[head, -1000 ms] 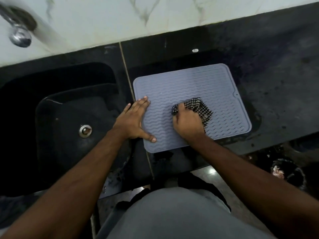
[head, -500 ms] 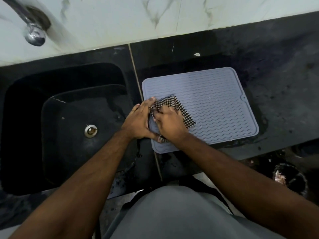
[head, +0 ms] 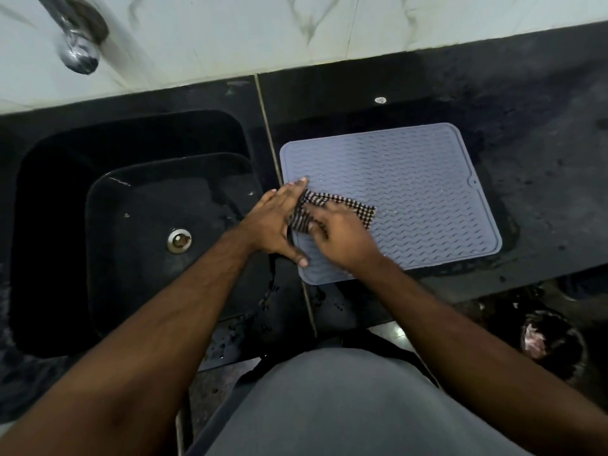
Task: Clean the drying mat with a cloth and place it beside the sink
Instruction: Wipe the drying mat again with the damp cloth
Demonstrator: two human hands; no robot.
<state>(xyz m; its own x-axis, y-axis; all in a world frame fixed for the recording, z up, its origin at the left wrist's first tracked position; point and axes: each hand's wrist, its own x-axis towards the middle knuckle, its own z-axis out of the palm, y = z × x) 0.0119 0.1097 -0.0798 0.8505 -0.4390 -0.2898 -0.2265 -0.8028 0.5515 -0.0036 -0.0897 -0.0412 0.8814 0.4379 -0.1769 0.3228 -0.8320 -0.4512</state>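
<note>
Since a second before, our right hand (head: 342, 240) had carried the cloth (head: 332, 209) from the middle of the mat over to its sink-side edge, and our left hand (head: 279, 222), which had lain flat there pinning the mat, had turned to meet the cloth.

We took the sink (head: 138, 232) as our landmark. The black table (head: 543, 179) spread out to its right, wet in patches. The grey drying mat (head: 411, 192) lay flat on that table just beside the sink, its near-left corner close to the seam where basin and table meet. The checked cloth sat on the sink-side part of the mat, partly bunched, one end trailing away from the sink. Our left hand was spread, fingers extended, their tips touching the bunched end of the cloth, with the thumb resting on the mat's edge. Our right hand was curled loosely over the cloth's near side, pressing it down; whether it truly gripped the fabric we could not tell.

We judged the wiping unfinished. With neither hand firmly pinning the mat, a hard stroke could drag it across the wet table toward the sink. The cloth, loosely held, could also slip free and drop into the basin.
</note>
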